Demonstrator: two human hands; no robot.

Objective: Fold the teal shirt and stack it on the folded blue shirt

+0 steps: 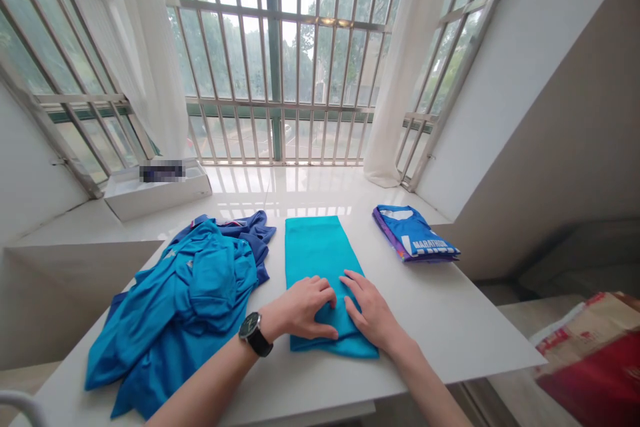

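Observation:
A teal garment [317,250] lies folded into a long narrow strip on the white table [450,320]. Both hands rest on its near end. My left hand [303,310], with a black watch on the wrist, has its fingers curled and pinches a fold of the teal cloth. My right hand [370,312] lies beside it with fingers stretched flat on the fabric, pressing it down. The two hands almost touch.
A heap of unfolded blue garments [185,307] lies at the left of the table. A folded stack with a blue "Marathon" shirt [415,233] sits at the right. A white box [155,188] stands on the window ledge. A red and brown carton [593,353] is at lower right.

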